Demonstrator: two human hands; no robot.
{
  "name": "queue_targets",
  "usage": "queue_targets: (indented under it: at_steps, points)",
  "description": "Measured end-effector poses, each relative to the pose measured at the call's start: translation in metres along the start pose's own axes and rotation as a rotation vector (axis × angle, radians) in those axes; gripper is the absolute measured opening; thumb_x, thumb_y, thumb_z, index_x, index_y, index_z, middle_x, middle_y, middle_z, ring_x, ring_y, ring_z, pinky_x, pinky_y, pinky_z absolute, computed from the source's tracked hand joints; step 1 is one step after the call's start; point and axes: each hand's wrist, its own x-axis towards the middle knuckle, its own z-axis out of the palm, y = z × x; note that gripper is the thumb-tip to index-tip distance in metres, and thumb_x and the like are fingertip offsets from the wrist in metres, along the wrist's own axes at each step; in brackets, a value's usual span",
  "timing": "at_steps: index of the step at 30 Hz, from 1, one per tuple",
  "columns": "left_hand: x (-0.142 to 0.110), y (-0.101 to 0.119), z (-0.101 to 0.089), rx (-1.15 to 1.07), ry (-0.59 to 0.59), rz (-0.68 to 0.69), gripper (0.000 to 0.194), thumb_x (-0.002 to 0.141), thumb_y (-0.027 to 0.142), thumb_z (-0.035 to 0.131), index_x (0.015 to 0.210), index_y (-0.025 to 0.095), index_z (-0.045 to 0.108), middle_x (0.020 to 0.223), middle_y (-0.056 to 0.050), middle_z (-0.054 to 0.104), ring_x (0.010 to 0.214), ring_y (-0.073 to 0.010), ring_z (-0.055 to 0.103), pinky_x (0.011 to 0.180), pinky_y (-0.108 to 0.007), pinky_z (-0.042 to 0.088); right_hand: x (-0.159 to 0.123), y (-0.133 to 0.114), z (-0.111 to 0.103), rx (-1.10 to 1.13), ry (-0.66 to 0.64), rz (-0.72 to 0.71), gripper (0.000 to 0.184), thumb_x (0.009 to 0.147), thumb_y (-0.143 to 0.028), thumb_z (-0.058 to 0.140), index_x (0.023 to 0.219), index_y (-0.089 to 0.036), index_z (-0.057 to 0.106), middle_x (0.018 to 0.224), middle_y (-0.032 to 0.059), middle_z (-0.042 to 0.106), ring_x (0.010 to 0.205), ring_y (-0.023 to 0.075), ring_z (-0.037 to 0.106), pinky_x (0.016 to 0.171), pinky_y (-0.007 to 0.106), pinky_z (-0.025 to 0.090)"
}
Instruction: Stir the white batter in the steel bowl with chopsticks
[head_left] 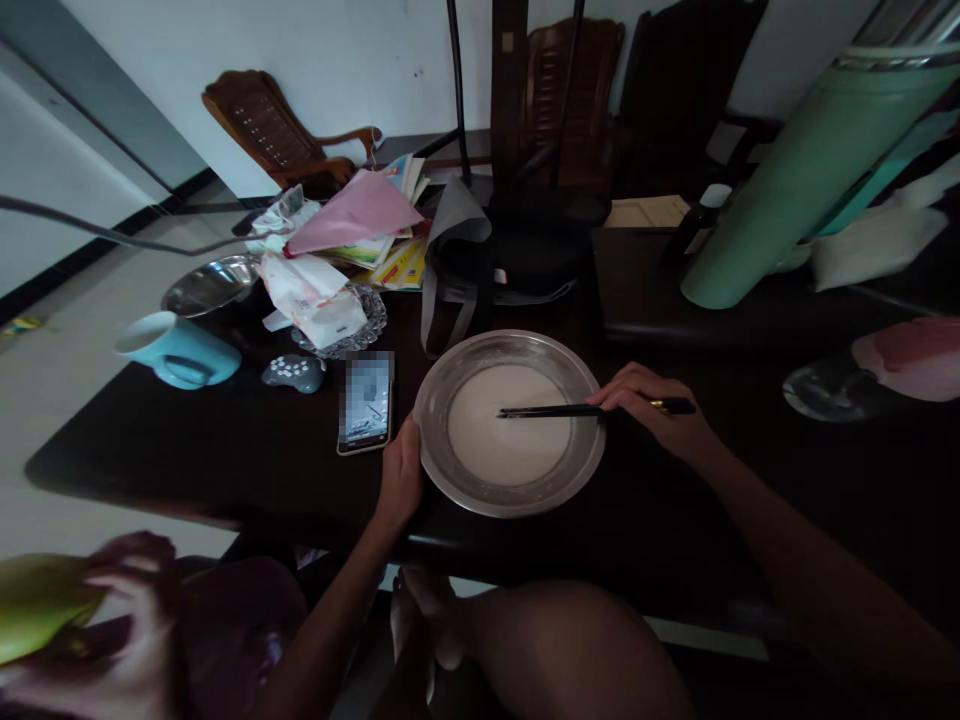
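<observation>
A steel bowl [442, 385] with pale white batter sits on the dark table [247, 470] in front of me. My left hand [400, 472] grips the bowl's left rim, fingers closed on it. My right hand [654, 412] is closed on a pair of black chopsticks [551, 411], held level with the tips over the batter's middle. A phone [365, 404] lies flat just left of the bowl, close to my left hand.
A blue mug [180, 351], a small grey controller [294, 373], a steel bowl [210, 284], packets and books crowd the table's far left. A black bag [517, 255] stands behind the bowl. A green flask [795, 180] leans at right. Another person's hand [131, 600] is at lower left.
</observation>
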Motion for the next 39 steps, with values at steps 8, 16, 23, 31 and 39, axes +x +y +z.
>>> queue_targets:
  at_steps: [8,16,23,31,39]
  points:
    - [0.0003,0.0017,0.0006,-0.013,0.005,0.000,0.066,0.093,0.063,0.028,0.123,0.015,0.063,0.117,-0.010,0.070,0.121,-0.0258,0.056,0.105,-0.037,0.040,-0.0012,0.0016,-0.0002,0.001,-0.032,0.008,0.022,0.093,-0.031,0.056,0.080,-0.029,0.074,0.088,0.0013,0.077,0.084,0.0218,0.065,0.077,0.040,0.052]
    - [0.0000,0.0011,0.0002,-0.011,0.000,0.014,0.066,0.093,0.063,0.028,0.122,0.014,0.063,0.118,-0.011,0.069,0.120,-0.0263,0.057,0.103,-0.037,0.042,-0.0005,0.0010,-0.0007,0.047,-0.028,0.010,0.025,0.094,-0.030,0.055,0.076,-0.028,0.073,0.083,0.0013,0.076,0.079,0.0212,0.064,0.072,0.038,0.051]
    - [0.0004,0.0010,0.0003,-0.009,-0.005,0.005,0.067,0.093,0.064,0.028,0.122,0.014,0.063,0.118,-0.011,0.069,0.120,-0.0258,0.056,0.103,-0.036,0.042,-0.0010,-0.0007,-0.0011,0.077,0.044,0.050,0.031,0.095,-0.032,0.052,0.072,-0.026,0.072,0.079,0.0028,0.075,0.077,0.0209,0.065,0.073,0.039,0.052]
    - [0.0001,0.0006,0.0003,-0.023,-0.013,0.002,0.066,0.093,0.062,0.027,0.123,0.015,0.062,0.121,-0.010,0.068,0.124,-0.0261,0.055,0.107,-0.037,0.039,-0.0011,0.0008,-0.0010,0.022,0.048,0.041,0.026,0.094,-0.029,0.053,0.077,-0.028,0.073,0.086,0.0018,0.076,0.081,0.0207,0.064,0.076,0.038,0.051]
    - [0.0005,-0.0005,-0.0003,-0.039,-0.007,-0.004,0.066,0.093,0.062,0.029,0.122,0.015,0.063,0.120,-0.010,0.068,0.123,-0.0258,0.055,0.106,-0.035,0.039,-0.0009,0.0017,-0.0012,0.003,-0.003,0.011,0.022,0.093,-0.029,0.056,0.081,-0.029,0.074,0.088,0.0008,0.077,0.084,0.0210,0.063,0.077,0.038,0.050]
